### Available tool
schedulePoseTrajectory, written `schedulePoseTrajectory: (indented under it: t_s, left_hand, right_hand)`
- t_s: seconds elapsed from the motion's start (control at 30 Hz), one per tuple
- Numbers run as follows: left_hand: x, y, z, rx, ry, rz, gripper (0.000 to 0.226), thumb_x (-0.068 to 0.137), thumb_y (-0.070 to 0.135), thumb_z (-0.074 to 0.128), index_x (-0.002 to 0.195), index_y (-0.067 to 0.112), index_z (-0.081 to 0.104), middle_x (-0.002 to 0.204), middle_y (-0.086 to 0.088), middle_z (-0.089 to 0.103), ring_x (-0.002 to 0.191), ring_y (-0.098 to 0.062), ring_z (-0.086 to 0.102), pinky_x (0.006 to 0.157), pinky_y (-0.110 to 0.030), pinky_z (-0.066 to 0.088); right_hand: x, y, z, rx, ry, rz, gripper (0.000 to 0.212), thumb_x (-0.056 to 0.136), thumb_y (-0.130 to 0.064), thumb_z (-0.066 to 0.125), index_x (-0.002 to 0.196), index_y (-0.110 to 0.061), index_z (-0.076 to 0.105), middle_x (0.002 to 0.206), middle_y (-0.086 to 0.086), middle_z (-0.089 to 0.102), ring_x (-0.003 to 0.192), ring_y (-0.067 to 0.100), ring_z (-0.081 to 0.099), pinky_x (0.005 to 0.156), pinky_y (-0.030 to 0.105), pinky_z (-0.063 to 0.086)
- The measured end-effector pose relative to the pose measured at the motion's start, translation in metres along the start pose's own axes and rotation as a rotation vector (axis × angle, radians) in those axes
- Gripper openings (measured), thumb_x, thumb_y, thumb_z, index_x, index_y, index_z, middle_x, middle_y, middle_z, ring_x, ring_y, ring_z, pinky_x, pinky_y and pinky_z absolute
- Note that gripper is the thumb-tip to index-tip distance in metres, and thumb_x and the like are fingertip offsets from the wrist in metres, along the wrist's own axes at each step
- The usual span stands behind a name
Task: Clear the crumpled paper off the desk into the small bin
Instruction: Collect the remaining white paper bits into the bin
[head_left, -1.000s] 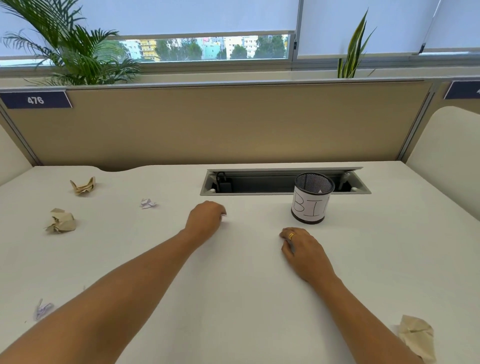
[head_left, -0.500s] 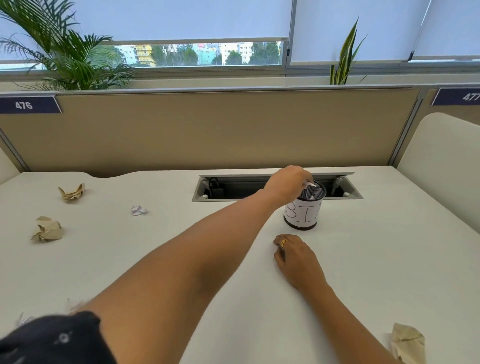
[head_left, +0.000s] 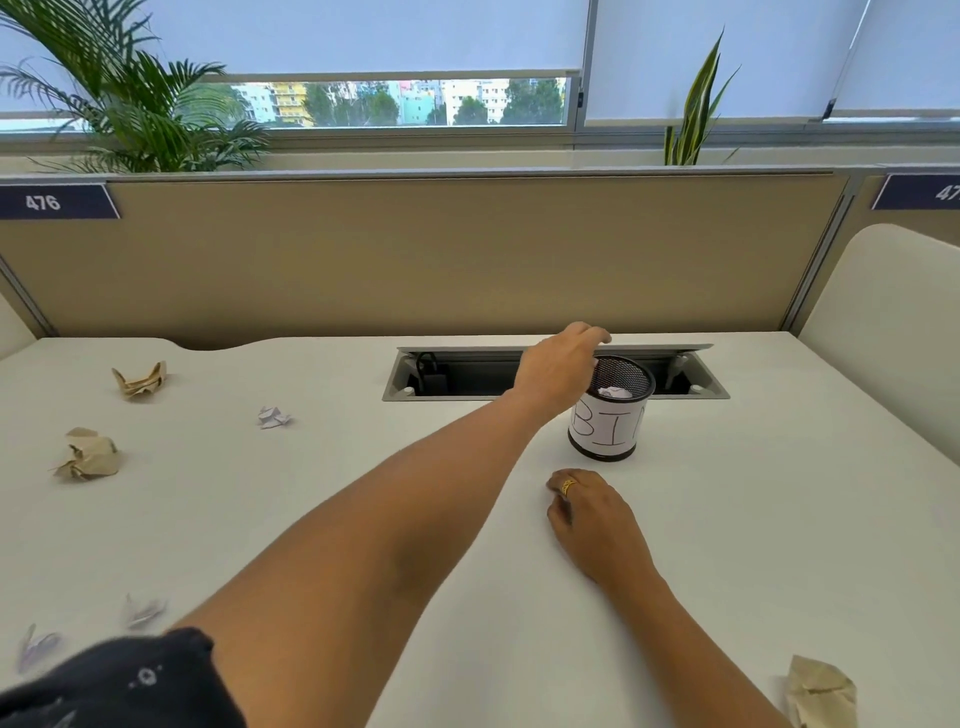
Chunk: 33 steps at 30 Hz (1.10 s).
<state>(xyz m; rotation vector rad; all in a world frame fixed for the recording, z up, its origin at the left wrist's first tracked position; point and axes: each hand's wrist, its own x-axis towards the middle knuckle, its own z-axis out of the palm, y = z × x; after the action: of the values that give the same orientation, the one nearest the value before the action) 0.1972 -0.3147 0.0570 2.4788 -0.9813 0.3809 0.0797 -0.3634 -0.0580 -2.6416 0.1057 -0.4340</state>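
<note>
Left hand (head_left: 558, 371) hung over the rim of the small bin (head_left: 608, 434), fingers loose and apart, empty. Half a second before, we had seen it pinching a white scrap there. That white wad (head_left: 614, 391) lay inside the bin: one piece cleared. Right hand (head_left: 597, 519) rested on the counter (head_left: 779, 519) just in front of the bin, fingers loosely curled, holding nothing.

Bin: black wire-mesh cylinder, white paper label.

Remaining, all creased and irregular:
- two brown wads (head_left: 140, 379) (head_left: 88, 454) near the left edge
- a small white wad (head_left: 274, 417) inboard of them
- two pale scraps (head_left: 143, 610) (head_left: 36, 647) at the front left corner
- a brown lump (head_left: 821, 693) at the front right
</note>
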Motion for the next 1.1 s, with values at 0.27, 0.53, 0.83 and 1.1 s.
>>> schedulePoseTrajectory:
  t_s: [0.27, 0.53, 0.83, 1.1]
  left_hand:
    - [-0.056, -0.095, -0.015, -0.016, 0.125, -0.330, 0.028, 0.094, 0.014, 0.046, 0.120, 0.015, 0.056, 0.129, -0.005, 0.053, 0.111, -0.027, 0.057, 0.090, -0.040, 0.048]
    - [-0.127, -0.211, -0.047, 0.188, 0.070, -0.762, 0.037, 0.091, 0.015, 0.052, 0.127, 0.010, 0.051, 0.139, -0.013, 0.042, 0.130, -0.031, 0.037, 0.101, -0.046, 0.039]
    - [-0.149, -0.269, -0.067, 0.239, -0.170, -0.831, 0.054, 0.096, 0.022, 0.046, 0.145, 0.011, 0.025, 0.157, -0.013, 0.013, 0.145, -0.030, 0.010, 0.113, -0.050, 0.026]
    - [-0.154, -0.285, -0.063, 0.155, -0.346, -0.808, 0.049, 0.099, 0.019, 0.037, 0.145, 0.005, 0.024, 0.154, -0.014, 0.023, 0.143, -0.030, 0.021, 0.117, -0.038, 0.022]
  right_hand:
    - [-0.001, 0.000, -0.001, 0.005, -0.004, -0.004, 0.026, 0.087, -0.012, 0.049, 0.110, -0.011, 0.062, 0.118, 0.000, 0.063, 0.110, 0.018, 0.056, 0.092, 0.026, 0.043]
    - [0.000, 0.000, 0.000, -0.002, -0.007, 0.013, 0.026, 0.087, -0.011, 0.051, 0.110, -0.011, 0.062, 0.119, 0.001, 0.063, 0.111, 0.019, 0.056, 0.093, 0.026, 0.042]
    - [0.000, 0.001, 0.002, -0.021, 0.011, 0.005, 0.026, 0.088, -0.011, 0.052, 0.111, -0.011, 0.063, 0.119, 0.001, 0.064, 0.114, 0.017, 0.056, 0.096, 0.025, 0.042]
    - [0.000, 0.001, 0.002, -0.023, 0.008, 0.011, 0.026, 0.086, -0.010, 0.054, 0.110, -0.011, 0.064, 0.117, 0.000, 0.065, 0.113, 0.017, 0.057, 0.095, 0.026, 0.043]
